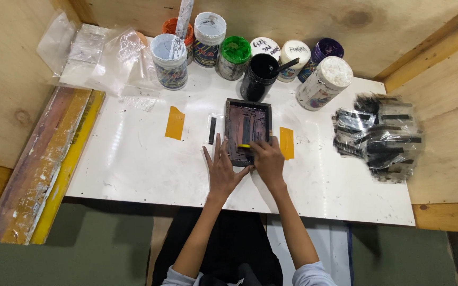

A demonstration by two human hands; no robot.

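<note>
Left hand (223,168) lies flat, fingers spread, pressing the near-left corner of a small dark-framed printing screen (247,123) at mid-table. Right hand (267,160) is closed around a small yellow-handled squeegee (244,145) at the frame's near edge. Judged step: an ink pull across the mesh, with the frame held steady; the stroke calls for even pressure and no frame shift. Mesh looks smeared with dark, wet ink; the frame is rectangular and rigid. White table (133,164) is smooth and glossy, bearing orange tape tabs (175,123). Open black ink jar (260,77) stands just behind the screen, among other round tubs.
</note>
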